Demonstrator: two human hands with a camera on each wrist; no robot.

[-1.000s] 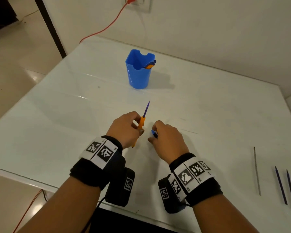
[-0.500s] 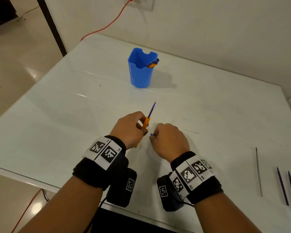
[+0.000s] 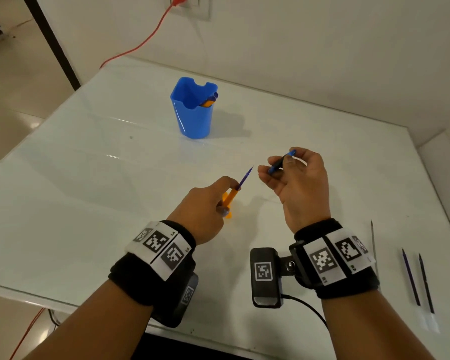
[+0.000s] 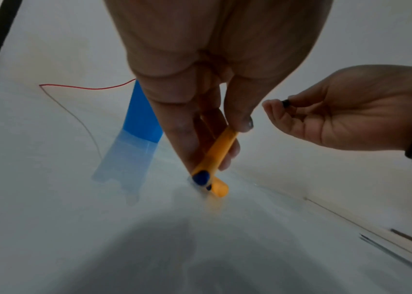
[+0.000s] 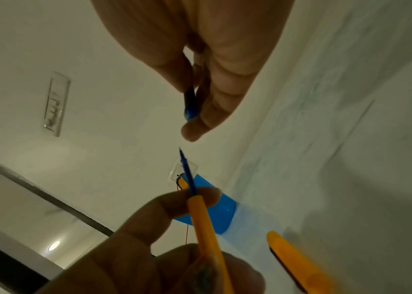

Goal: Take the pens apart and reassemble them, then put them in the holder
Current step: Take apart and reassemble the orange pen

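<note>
Holding: the left hand (image 3: 205, 209) grips an orange pen barrel (image 3: 230, 197) between thumb and curled fingers.
Barrel end: the low end of the barrel rests on the white table (image 3: 76, 203), right under the left fingers.
Orange piece: a second orange part (image 5: 297, 262) lies on the table just beside the left hand; I cannot tell if it touches the barrel.
Refill: a thin blue refill (image 3: 245, 178) sticks up out of the barrel, past the left fingertips, and tilts toward the right hand.
Right hand: the right hand (image 3: 300, 183) is lifted above the table, palm turned up, near the refill tip but not touching it.
Right fingers: thumb and fingers pinch a small blue pen tip piece (image 3: 281, 163).
Loose refills: three thin refills (image 3: 411, 276) lie on the table to the right of the right wrist, well apart from both hands.
Holder: the blue holder (image 3: 192, 110) stands upright on the table, far beyond the fingers of both hands.
Pen inside: one orange and blue pen (image 3: 209, 100) leans in the holder against its right rim.
Cord: a red cord (image 3: 140, 45) runs from the table's far edge up the wall to a socket.
</note>
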